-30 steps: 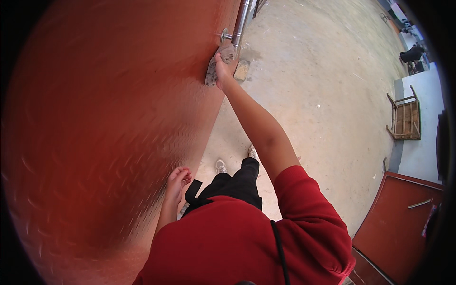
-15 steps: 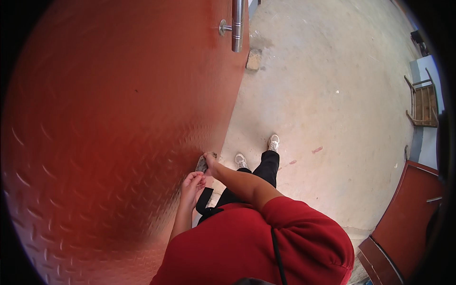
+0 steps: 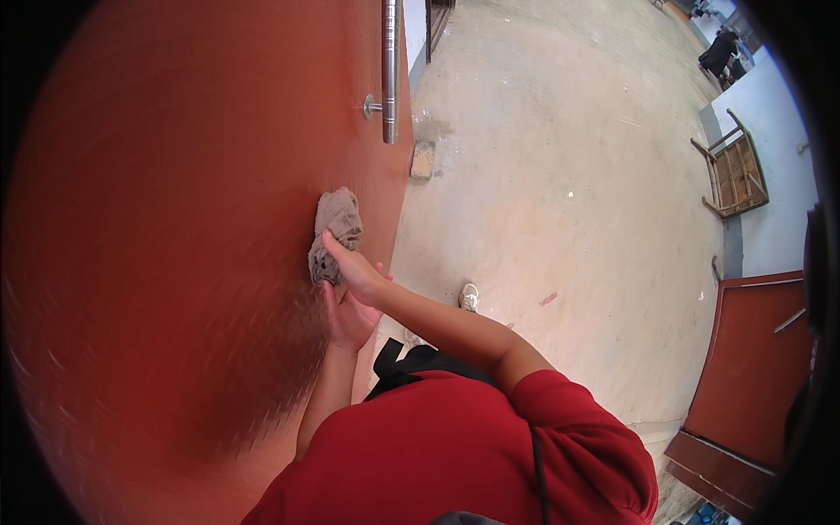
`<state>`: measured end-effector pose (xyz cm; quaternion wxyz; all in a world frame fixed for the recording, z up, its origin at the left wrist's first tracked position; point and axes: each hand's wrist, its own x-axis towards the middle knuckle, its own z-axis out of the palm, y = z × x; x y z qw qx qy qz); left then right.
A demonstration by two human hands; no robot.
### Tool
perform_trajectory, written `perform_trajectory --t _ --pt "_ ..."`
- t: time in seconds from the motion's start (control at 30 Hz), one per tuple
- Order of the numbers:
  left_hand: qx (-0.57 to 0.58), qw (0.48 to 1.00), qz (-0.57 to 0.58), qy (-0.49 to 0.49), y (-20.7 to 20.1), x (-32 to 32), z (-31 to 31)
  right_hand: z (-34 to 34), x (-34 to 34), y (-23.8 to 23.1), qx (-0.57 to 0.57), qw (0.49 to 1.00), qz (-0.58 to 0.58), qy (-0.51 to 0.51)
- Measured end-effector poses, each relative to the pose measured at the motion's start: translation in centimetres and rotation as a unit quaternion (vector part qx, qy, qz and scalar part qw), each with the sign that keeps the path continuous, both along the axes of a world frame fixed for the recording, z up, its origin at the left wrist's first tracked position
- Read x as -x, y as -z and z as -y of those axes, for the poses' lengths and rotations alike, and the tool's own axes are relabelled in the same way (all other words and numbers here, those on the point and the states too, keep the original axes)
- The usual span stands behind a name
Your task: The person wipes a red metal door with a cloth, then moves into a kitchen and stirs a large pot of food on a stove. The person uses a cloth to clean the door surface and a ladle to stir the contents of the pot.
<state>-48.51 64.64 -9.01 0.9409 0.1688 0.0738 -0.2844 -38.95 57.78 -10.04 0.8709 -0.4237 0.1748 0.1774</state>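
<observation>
A crumpled grey-brown rag (image 3: 339, 220) is up against the red metal door (image 3: 210, 184), below and left of its handle. My right hand (image 3: 354, 273) reaches across my body and grips the rag's lower part, with a digit laid over the cloth. Just beneath it, my left hand (image 3: 352, 322) is raised with its fingers apart. The left hand sits close to the rag's lower end; whether it touches the cloth I cannot tell. My right hand and wrist partly cover the left fingers.
A silver tubular handle (image 3: 391, 74) stands out from the door. By the door's edge a block (image 3: 423, 161) lies on the concrete floor (image 3: 542, 131). Against the right wall is a wooden chair (image 3: 737, 175), and nearer, another red door (image 3: 752, 367).
The rag has come up into fuller view on the door, with my right hand. My left hand's fingers have spread from a pinch. The whole view has shifted, and my feet have moved.
</observation>
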Motion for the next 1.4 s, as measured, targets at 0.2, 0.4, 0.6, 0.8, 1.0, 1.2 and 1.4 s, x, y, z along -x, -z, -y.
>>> perform_trajectory --t 0.2,0.4,0.6,0.8,1.0,1.2,1.4 --pt "-0.09 0.991 0.081 -0.061 -3.5 -1.6 -1.2 3.6 -3.9 -8.2 -0.102 0.994 -0.04 -0.008" --pt "-0.044 0.995 0.091 -0.018 -2.8 -0.9 -1.2 1.4 -7.8 -13.9 0.225 0.902 0.346 0.13" --pt "-0.02 0.991 0.131 0.007 -5.1 -2.1 -1.8 -4.5 3.2 -7.4 0.318 0.908 0.272 -0.027" --pt "0.122 0.964 0.235 0.002 -7.4 -4.6 0.9 0.9 2.9 -12.0 0.303 0.894 0.261 -0.201" --pt "-0.026 0.98 0.075 -0.181 -6.5 -8.5 1.4 8.6 1.3 -15.6 0.268 0.901 0.252 -0.228" --pt "-0.038 0.968 -0.101 -0.228 -9.5 -10.2 3.6 18.0 -3.6 -15.2 0.28 0.919 0.194 -0.196" --pt "-0.01 0.953 -0.031 -0.3 -5.7 -15.0 7.0 27.9 -5.7 -13.4 0.27 0.935 0.162 -0.161"
